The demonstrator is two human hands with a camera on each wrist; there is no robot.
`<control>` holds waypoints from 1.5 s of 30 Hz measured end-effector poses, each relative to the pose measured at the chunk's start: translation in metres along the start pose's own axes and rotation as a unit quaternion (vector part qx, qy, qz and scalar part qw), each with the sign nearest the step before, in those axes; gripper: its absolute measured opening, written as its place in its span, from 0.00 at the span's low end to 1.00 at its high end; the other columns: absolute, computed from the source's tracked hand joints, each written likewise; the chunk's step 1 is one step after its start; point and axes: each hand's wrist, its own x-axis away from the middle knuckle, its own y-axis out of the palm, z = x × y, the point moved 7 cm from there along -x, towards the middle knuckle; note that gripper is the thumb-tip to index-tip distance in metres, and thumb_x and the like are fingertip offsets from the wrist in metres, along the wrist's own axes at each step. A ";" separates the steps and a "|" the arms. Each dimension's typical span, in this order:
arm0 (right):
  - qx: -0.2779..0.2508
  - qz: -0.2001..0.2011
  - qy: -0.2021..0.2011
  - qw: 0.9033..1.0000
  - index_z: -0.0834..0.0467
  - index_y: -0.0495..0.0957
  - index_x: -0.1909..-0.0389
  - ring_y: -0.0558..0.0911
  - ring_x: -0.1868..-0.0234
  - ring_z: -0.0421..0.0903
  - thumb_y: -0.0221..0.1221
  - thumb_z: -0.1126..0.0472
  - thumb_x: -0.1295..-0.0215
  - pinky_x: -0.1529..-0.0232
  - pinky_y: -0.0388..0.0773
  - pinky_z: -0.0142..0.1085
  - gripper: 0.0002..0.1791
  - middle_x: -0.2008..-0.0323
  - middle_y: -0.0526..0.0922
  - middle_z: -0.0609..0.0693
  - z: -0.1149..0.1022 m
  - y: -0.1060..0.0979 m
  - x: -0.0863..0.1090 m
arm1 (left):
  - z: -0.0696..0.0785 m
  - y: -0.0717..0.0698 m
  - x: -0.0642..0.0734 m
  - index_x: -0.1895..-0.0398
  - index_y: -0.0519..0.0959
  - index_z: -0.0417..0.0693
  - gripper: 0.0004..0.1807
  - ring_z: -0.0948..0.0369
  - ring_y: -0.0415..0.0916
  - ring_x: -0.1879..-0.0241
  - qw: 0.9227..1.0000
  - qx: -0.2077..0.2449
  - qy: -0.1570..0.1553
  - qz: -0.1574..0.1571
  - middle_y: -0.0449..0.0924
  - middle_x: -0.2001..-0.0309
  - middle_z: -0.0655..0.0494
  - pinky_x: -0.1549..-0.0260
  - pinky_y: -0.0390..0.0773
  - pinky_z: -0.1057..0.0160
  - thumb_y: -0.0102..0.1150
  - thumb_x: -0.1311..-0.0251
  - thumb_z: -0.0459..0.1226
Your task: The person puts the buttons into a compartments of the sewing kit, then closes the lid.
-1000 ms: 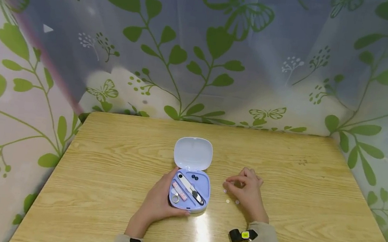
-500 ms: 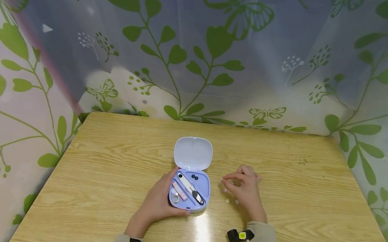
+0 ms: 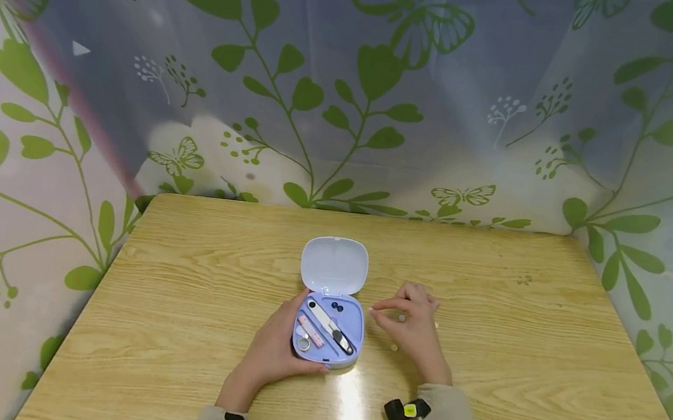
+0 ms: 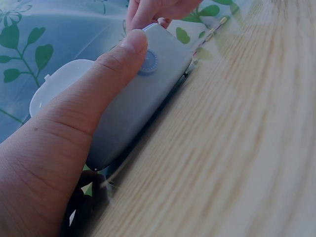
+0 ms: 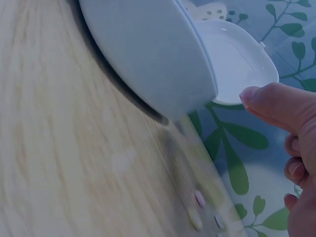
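A lavender sewing box (image 3: pixel 355 312) stands on the table, its pale lid (image 3: pixel 334 266) raised at the back. Inside lie a long white-and-black tool (image 3: pixel 322 318), a pink strip (image 3: pixel 311 331), a metal ring (image 3: pixel 304 343) and dark round buttons (image 3: pixel 337 306). My left hand (image 3: pixel 273 343) grips the box from the left, thumb along its front wall near a round blue catch (image 4: pixel 148 61). Just right of the box, my right hand (image 3: pixel 413 330) pinches a tiny pale button between thumb and forefinger; the fingertips mostly hide it.
Small pale buttons (image 5: pixel 199 198) lie on the wooden table (image 3: pixel 531 377), beneath and beside my right hand. Patterned cloth (image 3: pixel 351 98) hangs behind the table's back edge and at both sides. Each wrist wears a black camera strap (image 3: pixel 406 411).
My right hand has moved left toward the box with the pinched button, away from the buttons on the table. The left hand and the box have stayed put.
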 end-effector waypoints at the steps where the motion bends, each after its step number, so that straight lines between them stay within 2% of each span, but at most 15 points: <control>1: -0.003 -0.002 -0.001 1.000 0.55 0.89 0.75 0.63 0.66 0.43 0.76 0.63 0.54 0.54 0.48 0.48 0.05 0.77 0.65 0.52 -0.002 0.002 0.000 | 0.000 0.000 0.000 0.20 0.44 0.61 0.75 0.56 0.59 0.29 1.000 -0.001 0.001 0.001 0.59 0.26 0.58 0.32 0.62 0.50 0.77 0.73 0.69; 8: -0.011 -0.027 0.009 1.000 0.52 0.90 0.74 0.62 0.65 0.43 0.77 0.67 0.55 0.53 0.47 0.48 0.08 0.76 0.64 0.53 -0.008 0.017 0.000 | 0.003 -0.001 0.000 0.20 0.45 0.58 0.76 0.54 0.60 0.30 1.000 -0.003 0.008 0.004 0.60 0.27 0.56 0.33 0.64 0.48 0.75 0.73 0.71; 14: -0.007 -0.043 0.023 0.999 0.51 0.89 0.73 0.63 0.64 0.42 0.76 0.64 0.52 0.50 0.48 0.49 0.07 0.75 0.66 0.55 -0.009 0.028 0.002 | 0.003 -0.001 0.000 0.20 0.44 0.57 0.76 0.56 0.61 0.31 1.000 -0.002 0.008 0.000 0.61 0.27 0.56 0.33 0.64 0.49 0.76 0.73 0.69; 17: -0.009 -0.043 0.016 0.999 0.52 0.89 0.74 0.64 0.64 0.43 0.76 0.62 0.52 0.50 0.50 0.50 0.05 0.75 0.66 0.55 -0.011 0.032 0.002 | 0.003 -0.001 0.000 0.20 0.44 0.57 0.76 0.56 0.61 0.30 1.000 -0.002 0.007 -0.002 0.60 0.27 0.56 0.33 0.64 0.50 0.76 0.72 0.69; 24: -0.010 -0.051 0.017 0.998 0.50 0.89 0.74 0.65 0.63 0.41 0.77 0.63 0.53 0.50 0.50 0.47 0.07 0.74 0.64 0.42 -0.008 0.043 0.002 | 0.003 -0.001 0.000 0.19 0.43 0.58 0.76 0.55 0.60 0.30 1.000 -0.006 0.006 -0.003 0.59 0.26 0.55 0.33 0.64 0.49 0.76 0.71 0.69; 29: -0.008 -0.059 0.023 0.998 0.49 0.89 0.74 0.65 0.63 0.40 0.77 0.61 0.52 0.51 0.50 0.46 0.06 0.73 0.64 0.39 -0.006 0.048 0.002 | 0.005 -0.002 0.001 0.19 0.44 0.57 0.75 0.54 0.62 0.31 1.000 -0.005 0.009 0.000 0.60 0.27 0.54 0.34 0.66 0.48 0.76 0.71 0.69; 39: -0.013 -0.058 0.014 0.998 0.49 0.89 0.72 0.65 0.65 0.41 0.76 0.62 0.52 0.53 0.50 0.47 0.07 0.74 0.67 0.44 -0.011 0.053 0.000 | 0.005 -0.001 0.001 0.19 0.43 0.58 0.75 0.55 0.61 0.31 1.000 -0.005 0.012 -0.002 0.60 0.27 0.55 0.34 0.65 0.48 0.76 0.71 0.69; 45: -0.008 -0.060 0.033 0.998 0.48 0.89 0.73 0.64 0.64 0.40 0.76 0.61 0.51 0.53 0.50 0.45 0.07 0.73 0.68 0.43 -0.008 0.056 -0.001 | 0.004 -0.001 0.000 0.19 0.43 0.59 0.75 0.55 0.60 0.30 1.000 -0.005 0.005 -0.006 0.59 0.26 0.56 0.33 0.64 0.48 0.76 0.71 0.69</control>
